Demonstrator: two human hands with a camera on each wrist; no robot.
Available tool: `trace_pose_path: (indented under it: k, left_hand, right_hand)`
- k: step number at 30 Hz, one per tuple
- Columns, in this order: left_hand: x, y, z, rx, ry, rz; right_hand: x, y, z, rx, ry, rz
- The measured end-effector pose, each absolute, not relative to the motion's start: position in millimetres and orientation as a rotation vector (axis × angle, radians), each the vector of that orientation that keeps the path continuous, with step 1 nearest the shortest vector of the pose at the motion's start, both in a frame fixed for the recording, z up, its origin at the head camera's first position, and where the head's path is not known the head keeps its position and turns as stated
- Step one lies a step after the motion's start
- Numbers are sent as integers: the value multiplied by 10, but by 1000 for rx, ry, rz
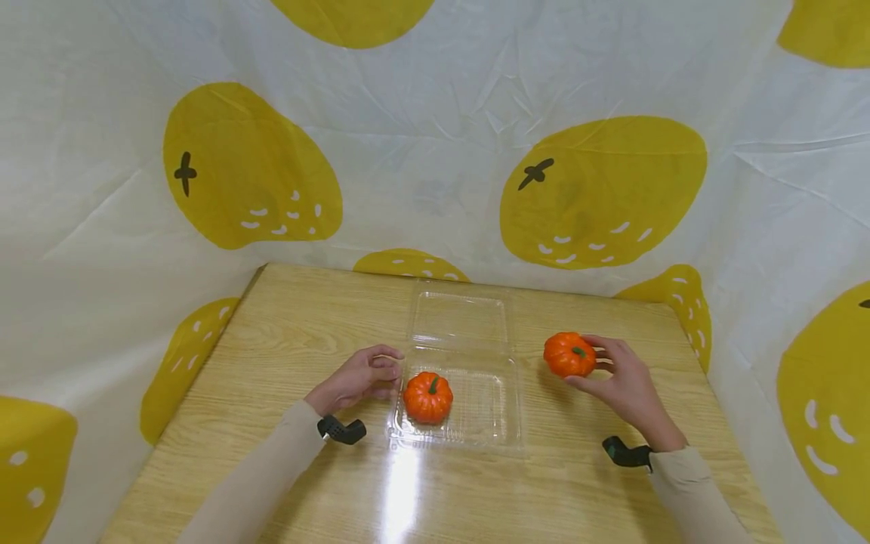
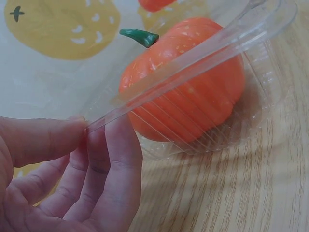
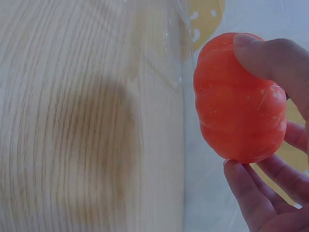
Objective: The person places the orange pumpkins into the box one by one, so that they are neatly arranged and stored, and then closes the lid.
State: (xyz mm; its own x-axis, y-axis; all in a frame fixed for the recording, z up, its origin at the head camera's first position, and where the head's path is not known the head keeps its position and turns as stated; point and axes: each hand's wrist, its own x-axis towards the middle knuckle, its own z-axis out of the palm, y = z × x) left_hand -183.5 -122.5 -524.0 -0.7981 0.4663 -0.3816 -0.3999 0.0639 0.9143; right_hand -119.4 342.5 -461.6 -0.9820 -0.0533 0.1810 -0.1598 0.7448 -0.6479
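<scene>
A clear plastic clamshell container point(image 1: 479, 437) lies open on the table, its lid point(image 1: 461, 317) folded back toward the far edge. Inside the tray's left part sits a small orange pumpkin point(image 1: 428, 398) with a green stem; the left wrist view shows this pumpkin point(image 2: 183, 82) through the clear wall. My left hand point(image 1: 363, 378) pinches the container's left rim point(image 2: 159, 77) between thumb and fingers. To the right of the container, my right hand point(image 1: 624, 384) grips a second orange pumpkin point(image 1: 568, 354) between thumb and fingertips. That pumpkin point(image 3: 239, 99) is held above the table, casting a shadow.
The wood-grain table point(image 1: 306, 317) is bordered at the back and sides by a white cloth point(image 1: 421, 181) with large yellow fruit prints. A bright reflection lies on the tabletop in front of the container. Each wrist wears a black camera mount point(image 1: 342, 431).
</scene>
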Motion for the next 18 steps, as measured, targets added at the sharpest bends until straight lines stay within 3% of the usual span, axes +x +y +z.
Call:
trace_pose_path:
  k: [18]
  left_hand:
    - [-1817,-1228,-5227,92,1727,1797]
  right_hand:
    - [-1216,3180,-4585,263,-2792,1022]
